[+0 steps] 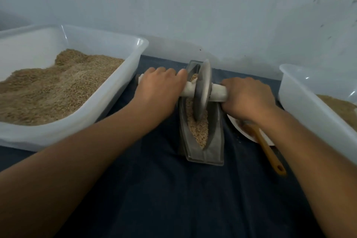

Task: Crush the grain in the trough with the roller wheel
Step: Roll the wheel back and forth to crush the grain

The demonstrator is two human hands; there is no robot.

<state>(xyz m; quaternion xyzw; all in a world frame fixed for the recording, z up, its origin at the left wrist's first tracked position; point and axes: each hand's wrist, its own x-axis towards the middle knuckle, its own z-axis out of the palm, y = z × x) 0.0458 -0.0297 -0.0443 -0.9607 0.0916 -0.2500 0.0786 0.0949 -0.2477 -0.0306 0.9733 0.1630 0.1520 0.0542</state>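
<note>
Both the left hand (158,91) and right hand (246,97) grip the wheel (202,89) axle; even downward pressure should keep it centred over the grain (199,131) in the trough (214,152).

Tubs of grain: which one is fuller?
The big tub by the left hand; its grain heaps high, while the right tub holds a low layer.

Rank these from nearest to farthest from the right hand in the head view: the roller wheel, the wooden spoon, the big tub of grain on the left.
From the right hand:
1. Roller wheel, just left of it, on the handle it grips.
2. Wooden spoon, below the wrist, on the plate.
3. Big tub of grain, far left, past the left hand.
</note>
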